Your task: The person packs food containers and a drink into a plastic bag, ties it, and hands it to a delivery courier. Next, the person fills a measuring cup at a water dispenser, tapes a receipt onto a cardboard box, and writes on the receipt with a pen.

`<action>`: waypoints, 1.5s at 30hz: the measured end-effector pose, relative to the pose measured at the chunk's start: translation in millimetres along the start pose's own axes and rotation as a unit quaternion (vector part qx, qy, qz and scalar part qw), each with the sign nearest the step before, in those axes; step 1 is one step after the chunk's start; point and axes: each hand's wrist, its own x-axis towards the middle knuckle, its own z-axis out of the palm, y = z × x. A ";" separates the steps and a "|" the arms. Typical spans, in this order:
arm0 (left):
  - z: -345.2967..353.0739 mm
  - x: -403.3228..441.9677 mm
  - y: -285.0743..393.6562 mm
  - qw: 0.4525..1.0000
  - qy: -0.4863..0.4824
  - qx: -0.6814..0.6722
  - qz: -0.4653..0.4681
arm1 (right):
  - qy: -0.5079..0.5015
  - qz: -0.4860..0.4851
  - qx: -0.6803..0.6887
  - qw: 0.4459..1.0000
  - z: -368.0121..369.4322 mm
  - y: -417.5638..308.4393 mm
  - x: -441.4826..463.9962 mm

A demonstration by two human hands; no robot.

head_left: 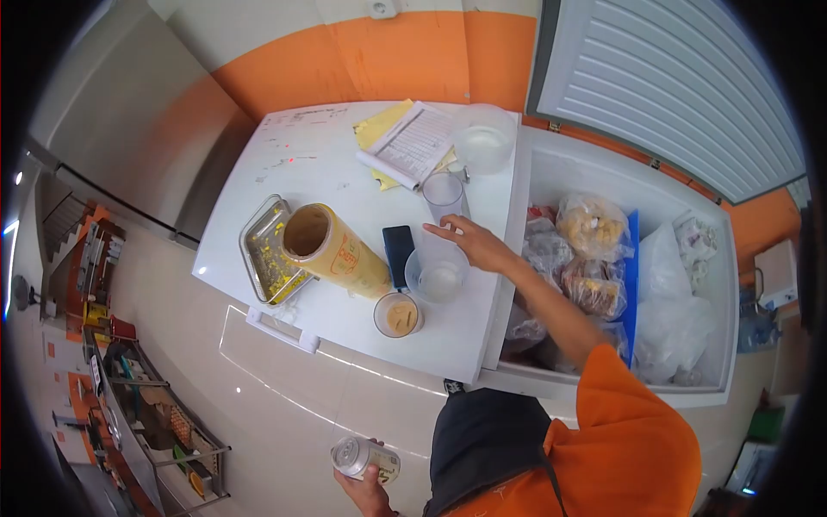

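My left hand (369, 495) is wrapped round a drink can (367, 457) with a silver top and a pale printed side, held low above the floor. Over the white freezer lid, my right hand (465, 239) reaches out with its fingers apart and nothing in them. It is above a clear plastic tub (439, 280) and close to an upright clear cup (444, 191); whether it touches either I cannot tell. Beside the tub lies a black phone (398, 250). A glass with a light brown drink (400, 316) stands in front of it.
A large roll of wrap (349, 254) and a metal tray (267, 250) with yellow bits sit at left. Behind are papers (415, 142) and a round clear container (482, 142). An open chest freezer (680, 392) at right holds bagged food (594, 227).
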 end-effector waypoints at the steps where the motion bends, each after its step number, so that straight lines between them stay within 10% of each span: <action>1: 3.9 10.7 5.0 1.000 -0.011 0.004 0.000 | -0.057 0.009 -0.031 0.998 -8.7 -4.5 4.4; 7: 23.4 38.4 6.0 0.997 -0.036 -0.058 -0.030 | 0.047 -0.075 -0.054 0.995 -2.3 17.2 5.3; 13: 20.1 52.0 0.9 0.997 -0.046 -0.053 -0.028 | 0.049 0.081 0.265 0.960 14.6 37.6 -50.5; 26: 7.6 90.4 -7.6 0.996 -0.065 -0.052 -0.015 | 0.470 0.259 0.020 0.843 -66.9 38.8 -85.9; 45: -66.5 99.3 -23.3 0.997 -0.054 0.014 -0.062 | 0.046 0.196 -0.534 0.821 -204.8 142.3 152.9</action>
